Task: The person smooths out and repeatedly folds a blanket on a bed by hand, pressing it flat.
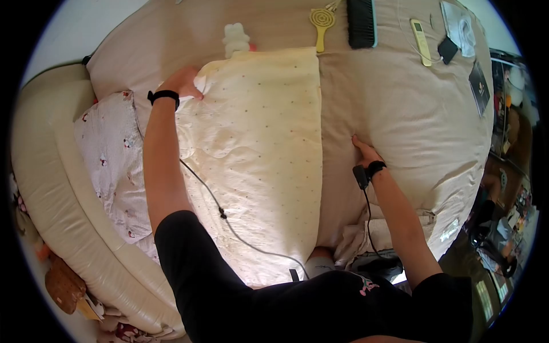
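A cream blanket (263, 131) with small dots lies spread over the bed, its right edge fairly straight. At its upper left corner is my left hand (184, 83), the fingers and thumb closed on the cloth edge; part of the fingers is hidden. My right hand (368, 153) rests on the beige sheet (400, 103), to the right of the blanket, fingers stretched out and holding nothing. Black bands circle both wrists. A small black box (361, 176) on a cable hangs at the right wrist, and another cable (222, 212) crosses the blanket.
A white plush toy (235, 39), a yellow paddle-shaped brush (321, 26), a black-bristled brush (361, 23) and a remote control (421, 43) lie along the far side. A patterned pillow (111, 154) lies beside the padded headboard (63, 166). Folded cloth (351, 240) lies near my body.
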Demonstrator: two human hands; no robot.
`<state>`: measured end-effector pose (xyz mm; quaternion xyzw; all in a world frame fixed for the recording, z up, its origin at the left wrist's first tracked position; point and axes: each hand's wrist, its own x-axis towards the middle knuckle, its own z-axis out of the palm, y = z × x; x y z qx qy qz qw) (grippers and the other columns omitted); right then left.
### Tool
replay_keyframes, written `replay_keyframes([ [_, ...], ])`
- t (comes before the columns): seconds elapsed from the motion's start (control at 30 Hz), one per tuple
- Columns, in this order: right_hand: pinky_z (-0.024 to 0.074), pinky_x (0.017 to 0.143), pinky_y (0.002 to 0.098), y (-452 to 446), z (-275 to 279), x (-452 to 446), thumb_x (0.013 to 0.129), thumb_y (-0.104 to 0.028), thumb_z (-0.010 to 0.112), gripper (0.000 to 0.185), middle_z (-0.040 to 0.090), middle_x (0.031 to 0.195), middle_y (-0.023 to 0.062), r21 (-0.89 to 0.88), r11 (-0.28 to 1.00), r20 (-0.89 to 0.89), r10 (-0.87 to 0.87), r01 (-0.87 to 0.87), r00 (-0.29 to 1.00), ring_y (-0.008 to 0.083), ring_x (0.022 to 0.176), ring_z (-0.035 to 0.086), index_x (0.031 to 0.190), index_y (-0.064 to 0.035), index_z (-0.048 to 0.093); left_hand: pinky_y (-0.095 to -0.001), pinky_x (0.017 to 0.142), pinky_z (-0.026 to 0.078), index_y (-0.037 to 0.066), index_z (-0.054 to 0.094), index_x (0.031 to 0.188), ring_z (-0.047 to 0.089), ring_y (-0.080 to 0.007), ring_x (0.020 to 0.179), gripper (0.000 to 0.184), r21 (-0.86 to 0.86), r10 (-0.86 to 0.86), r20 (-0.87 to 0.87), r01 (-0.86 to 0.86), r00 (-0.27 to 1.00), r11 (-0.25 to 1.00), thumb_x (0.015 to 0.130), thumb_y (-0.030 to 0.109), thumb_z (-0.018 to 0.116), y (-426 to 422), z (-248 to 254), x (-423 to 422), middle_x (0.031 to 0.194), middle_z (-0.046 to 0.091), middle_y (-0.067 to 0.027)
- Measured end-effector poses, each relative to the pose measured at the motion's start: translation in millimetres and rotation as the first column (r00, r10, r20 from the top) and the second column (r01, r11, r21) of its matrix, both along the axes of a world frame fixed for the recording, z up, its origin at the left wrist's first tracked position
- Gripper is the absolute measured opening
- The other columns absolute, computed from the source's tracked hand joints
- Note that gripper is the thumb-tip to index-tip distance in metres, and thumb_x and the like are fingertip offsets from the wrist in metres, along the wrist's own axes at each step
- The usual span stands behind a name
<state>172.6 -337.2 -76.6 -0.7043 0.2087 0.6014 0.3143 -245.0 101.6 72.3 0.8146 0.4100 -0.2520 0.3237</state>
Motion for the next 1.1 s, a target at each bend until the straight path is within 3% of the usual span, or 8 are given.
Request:
replay_keyframes([
  [0.2,0.0250,0.114,0.0441,18.0,31.2,-4.5,0.078,-0.042,0.079,0.089,0.032,0.153,0.0084,-0.130,0.969,0.137,0.229,-0.212,0.964,0.0263,0.140,0.028,0.147,-0.0075,0.034,-0.0478,0.085,0.047,0.008,0.044,0.134,0.058,-0.0440,0.098,0.069,0.246,-0.102,0.086,0.078,0.991,0.966,0.072,0.015,0.074,-36.0,44.5,-14.0,0.105,0.065,-0.0210],
  [0.47,0.0281,0.111,0.0423,11.8,-6.5,-0.2,0.076,-0.055,0.076,0.097,0.031,0.154,0.0105,0.124,0.977,-0.008,0.175,-0.173,0.984,0.0302,0.142,0.026,0.149,-0.0084,0.032,-0.0431,0.079,0.049,0.011,0.057,0.121,0.061,-0.0355,0.093,0.048,0.500,-0.270,0.154,0.161,0.950,0.851,0.075,-0.001,0.063,-135.3,179.0,-28.3,0.099,0.065,-0.0132],
  [0.7,0.0290,0.112,0.0441,18.3,121.4,-29.4,0.076,-0.044,0.080,0.106,0.019,0.157,0.0152,0.313,0.865,0.149,0.363,-0.392,0.920,0.0325,0.142,0.024,0.152,-0.0057,0.017,-0.0389,0.074,0.050,0.009,0.060,0.117,0.061,-0.0291,0.086,0.044,0.668,-0.365,0.173,0.163,0.915,0.726,0.075,-0.004,0.060,-230.9,266.2,-52.6,0.090,0.063,-0.0094],
  [0.77,0.0173,0.118,0.0395,10.2,167.2,-45.4,0.072,-0.038,0.083,0.111,0.018,0.156,0.0174,0.345,0.590,0.629,0.433,-0.730,0.646,0.0311,0.143,0.019,0.151,-0.0005,0.015,-0.0378,0.067,0.050,0.014,0.063,0.110,0.061,-0.0251,0.080,0.032,0.705,-0.426,0.208,0.167,0.880,0.689,0.081,0.005,0.055,-260.2,287.0,-57.3,0.078,0.060,-0.0057],
  [0.83,0.0139,0.119,0.0401,27.6,269.2,-64.9,0.061,-0.032,0.089,0.122,0.015,0.155,0.0210,0.177,0.189,0.980,0.053,-0.966,0.190,0.0330,0.145,0.013,0.150,0.0018,0.012,-0.0365,0.064,0.049,0.015,0.063,0.107,0.061,-0.0239,0.077,0.029,0.731,-0.443,0.220,0.154,0.869,0.665,0.081,0.007,0.055,-284.1,302.9,-59.7,0.075,0.059,-0.0038],
  [0.93,0.0112,0.119,0.0423,44.6,418.8,-114.8,0.052,-0.031,0.092,0.131,0.013,0.156,0.0202,-0.041,-0.093,0.989,-0.148,-0.995,-0.027,0.0365,0.146,0.007,0.150,0.0012,0.012,-0.0358,0.065,0.049,0.014,0.063,0.102,0.061,-0.0221,0.078,0.023,0.738,-0.477,0.228,0.169,0.849,0.654,0.081,0.009,0.056,-315.0,332.0,-57.8,0.075,0.058,-0.0032],
  [1.0,0.0122,0.119,0.0486,50.5,464.9,-140.3,0.059,-0.030,0.087,0.119,0.029,0.151,0.0211,-0.474,-0.254,0.878,-0.206,-0.843,-0.431,0.0372,0.143,0.018,0.150,-0.0017,0.015,-0.0358,0.065,0.049,0.014,0.063,0.102,0.061,-0.0221,0.078,0.023,0.750,-0.490,0.233,0.165,0.840,0.640,0.081,0.009,0.056,-328.5,346.3,-57.6,0.075,0.058,-0.0033],
  [1.1,0.0096,0.119,0.0509,66.4,471.1,-148.7,0.067,-0.027,0.080,0.101,0.048,0.138,0.0174,-0.533,-0.359,0.846,-0.210,-0.766,-0.490,0.0324,0.134,0.040,0.147,-0.0037,0.024,-0.0366,0.066,0.050,0.014,0.062,0.104,0.062,-0.0230,0.079,0.024,0.757,-0.489,0.235,0.157,0.840,0.634,0.081,0.009,0.056,-349.0,365.3,-63.2,0.076,0.059,-0.0040],
])
